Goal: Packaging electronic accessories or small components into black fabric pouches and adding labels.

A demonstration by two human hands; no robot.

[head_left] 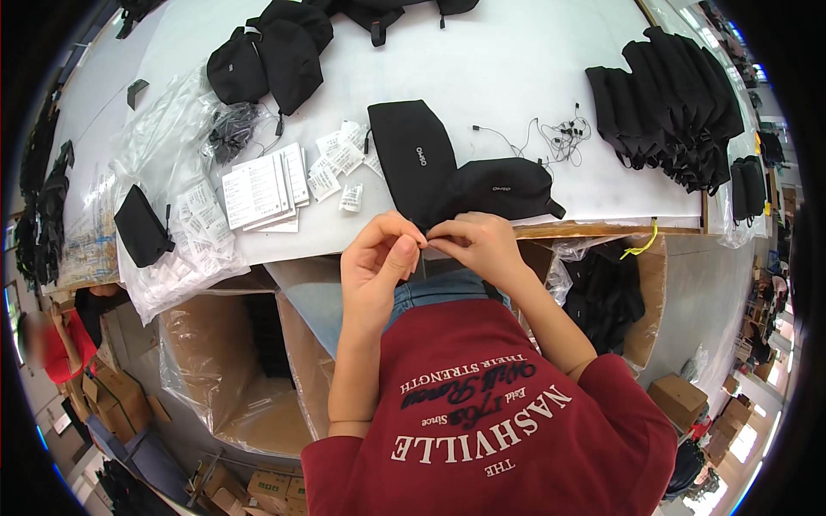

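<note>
Just past the table's near edge, my left hand (379,258) and my right hand (476,243) meet with their fingertips almost touching. Both are closed in a pinch; whatever lies between the fingers is too small to make out. Right behind the fingertips lies a flat black fabric pouch (411,150) with a small light logo. A second black pouch (508,187) adjoins it on the right, with a short tab at its far-right end. The lower corners of the pouches are partly hidden by my fingers.
Left of the pouches are small white labels (342,155), a stack of printed white cards (262,189), clear plastic bags (163,155) and a small black pouch (142,225). Black cords (564,140) and piled black pouches (667,107) lie right. Plastic-lined boxes (232,370) stand below the edge.
</note>
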